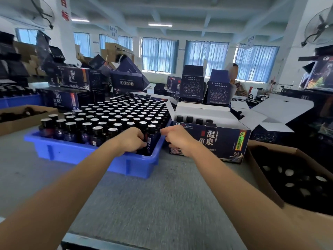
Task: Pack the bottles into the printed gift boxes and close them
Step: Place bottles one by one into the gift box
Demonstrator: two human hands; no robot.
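My grey, felt-topped work table (162,195) runs out ahead of me. At eleven o'clock a blue plastic tray (72,150) sits on it, packed with dark capped bottles (87,131). Just beside it, at one o'clock, stands an open navy printed cardboard gift box (216,141). A brown cardboard carton (270,147) lies at three o'clock, and a second, shallower brown cardboard box (16,125) at ten.

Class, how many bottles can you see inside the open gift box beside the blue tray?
4 bottles, one row along the back of the box: leftmost bottle, second, third, rightmost. The front wall may hide more.
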